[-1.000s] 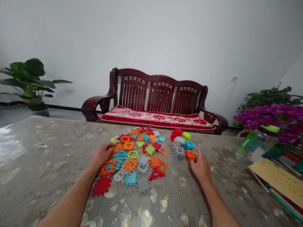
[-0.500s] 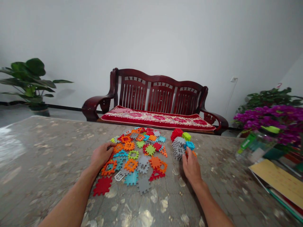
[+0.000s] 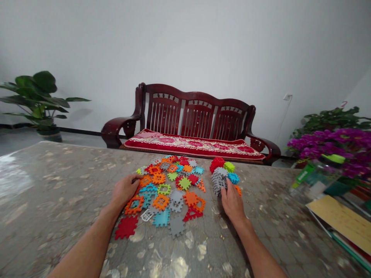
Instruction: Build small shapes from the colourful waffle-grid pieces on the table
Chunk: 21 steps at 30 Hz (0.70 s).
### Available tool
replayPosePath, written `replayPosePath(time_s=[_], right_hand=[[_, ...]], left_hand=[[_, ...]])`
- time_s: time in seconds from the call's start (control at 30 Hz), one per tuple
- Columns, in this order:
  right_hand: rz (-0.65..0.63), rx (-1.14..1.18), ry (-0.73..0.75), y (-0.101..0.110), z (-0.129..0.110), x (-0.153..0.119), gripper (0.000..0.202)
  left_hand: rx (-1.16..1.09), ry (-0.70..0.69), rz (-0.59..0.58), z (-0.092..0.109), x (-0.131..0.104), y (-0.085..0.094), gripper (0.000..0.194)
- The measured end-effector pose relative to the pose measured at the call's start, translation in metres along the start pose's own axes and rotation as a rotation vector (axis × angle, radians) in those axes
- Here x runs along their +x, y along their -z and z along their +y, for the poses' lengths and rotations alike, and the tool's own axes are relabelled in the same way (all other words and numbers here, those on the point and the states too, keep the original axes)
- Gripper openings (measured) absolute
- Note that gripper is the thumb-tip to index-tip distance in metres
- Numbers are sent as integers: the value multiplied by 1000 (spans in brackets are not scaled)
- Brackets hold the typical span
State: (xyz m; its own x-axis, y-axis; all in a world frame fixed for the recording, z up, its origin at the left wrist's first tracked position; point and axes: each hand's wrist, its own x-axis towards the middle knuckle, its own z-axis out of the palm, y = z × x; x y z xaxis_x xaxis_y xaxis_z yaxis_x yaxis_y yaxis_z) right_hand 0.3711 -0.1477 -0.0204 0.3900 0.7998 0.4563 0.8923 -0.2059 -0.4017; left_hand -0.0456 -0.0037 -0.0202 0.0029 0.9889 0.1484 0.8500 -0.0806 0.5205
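Interlocking plastic tiles with notched edges, in orange, red, blue, green and grey, are spread in a loose pile [image 3: 162, 189] on the table. My left hand [image 3: 125, 190] rests at the pile's left edge, its fingertips by an orange tile [image 3: 145, 180]; I see nothing held in it. At the right, my right hand [image 3: 233, 202] touches the near right side of a grey tile stack [image 3: 218, 182], thumb and forefinger apart. Beyond the grey stack are a red tile stack [image 3: 217, 163] and green tiles [image 3: 229, 166]. Blue tiles [image 3: 233, 178] lie beside it, and my fingers partly cover an orange tile [image 3: 238, 190].
A clear bottle [image 3: 326, 175] with a green lid, papers [image 3: 344, 220] and purple flowers [image 3: 333, 146] are at the right. Past the far edge of the patterned table [image 3: 72, 173] stands a wooden bench [image 3: 194, 112]. A potted plant [image 3: 42, 100] is at the far left.
My right hand has shifted slightly left, bringing its fingertips against the grey stack. My left hand stays at the pile's edge.
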Motion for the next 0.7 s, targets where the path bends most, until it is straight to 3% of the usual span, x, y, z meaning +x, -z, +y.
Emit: replayPosePath(time_s=[0.23,0.7], right_hand=[[-51,-6,-74,4,-7,3,50],[-92,23,-49,5,-8,-4,43]], left_hand=[[3,9,9,4,-2,3,37],[25,7,-14,5,-4,4,41]])
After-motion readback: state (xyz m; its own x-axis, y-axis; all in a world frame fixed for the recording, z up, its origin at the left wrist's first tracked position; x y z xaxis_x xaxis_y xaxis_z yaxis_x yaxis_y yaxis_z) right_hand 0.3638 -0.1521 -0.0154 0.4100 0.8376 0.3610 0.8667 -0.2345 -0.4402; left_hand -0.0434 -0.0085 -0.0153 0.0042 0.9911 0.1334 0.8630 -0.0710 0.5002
